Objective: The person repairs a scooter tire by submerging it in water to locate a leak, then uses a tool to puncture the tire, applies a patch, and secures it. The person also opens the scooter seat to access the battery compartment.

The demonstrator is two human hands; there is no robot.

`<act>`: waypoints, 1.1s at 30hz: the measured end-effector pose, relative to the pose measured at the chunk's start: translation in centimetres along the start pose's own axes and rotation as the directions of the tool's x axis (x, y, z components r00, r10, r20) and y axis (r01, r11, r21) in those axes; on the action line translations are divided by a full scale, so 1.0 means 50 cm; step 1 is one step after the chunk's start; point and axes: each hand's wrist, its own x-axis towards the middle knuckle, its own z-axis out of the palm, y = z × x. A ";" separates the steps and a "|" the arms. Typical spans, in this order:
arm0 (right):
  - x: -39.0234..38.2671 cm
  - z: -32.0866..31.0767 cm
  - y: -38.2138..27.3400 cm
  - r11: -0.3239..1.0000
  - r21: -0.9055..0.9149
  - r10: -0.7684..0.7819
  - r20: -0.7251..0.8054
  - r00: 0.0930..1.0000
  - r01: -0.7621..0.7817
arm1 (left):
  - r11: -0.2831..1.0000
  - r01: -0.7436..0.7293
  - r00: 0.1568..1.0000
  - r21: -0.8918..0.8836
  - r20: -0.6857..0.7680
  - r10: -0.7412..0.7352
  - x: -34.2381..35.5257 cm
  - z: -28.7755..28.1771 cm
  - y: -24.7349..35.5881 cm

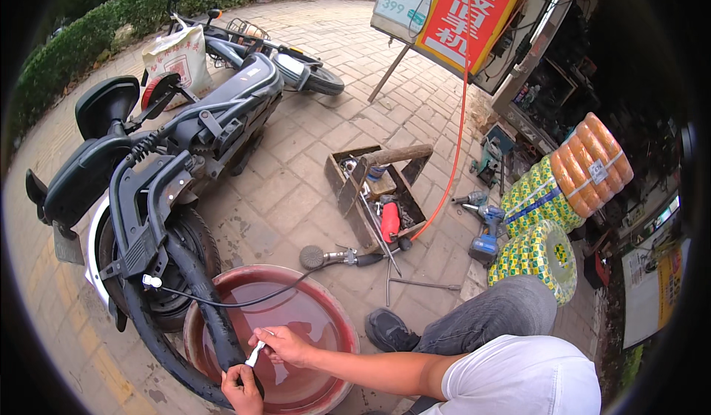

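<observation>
My left hand [243,390] is closed, its fingertips pinching the lower end of a small crumpled white tube [255,354]. The hand lies against a black inner tube [222,333]. My right hand [287,345] is closed at the tube's upper end, its fingers round a small pale piece [266,332] that I cannot make out. The inner tube loops out from the wheel [167,267] of a scooter lying on its side and hangs over the rim of a red basin [339,319] of cloudy water.
A black hose [244,303] runs across the basin from an inflator gun [348,256]. Beyond stands a wooden toolbox [348,193] with tools. To the right are a blue cordless drill [485,241] and wrapped tyres [537,259]. The scooter [215,130] fills the left side.
</observation>
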 end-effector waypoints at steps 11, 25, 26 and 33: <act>-0.005 0.017 0.003 0.995 -0.055 -0.078 0.002 0.997 0.078 | 0.980 -0.183 0.982 -0.080 -0.071 0.178 -0.003 -0.002 0.003; -0.034 0.056 -0.004 0.989 0.139 -0.054 -0.046 0.997 0.060 | 0.992 -0.090 0.992 -0.093 -0.096 0.081 -0.006 -0.006 -0.009; -0.035 0.056 -0.007 0.986 0.167 -0.017 -0.049 0.999 0.025 | 0.992 -0.075 0.995 -0.105 -0.071 0.068 -0.005 -0.005 -0.008; -0.036 0.052 -0.018 0.944 0.308 0.117 0.027 0.993 -0.120 | 0.987 -0.041 0.999 -0.153 -0.008 0.040 -0.002 -0.012 0.002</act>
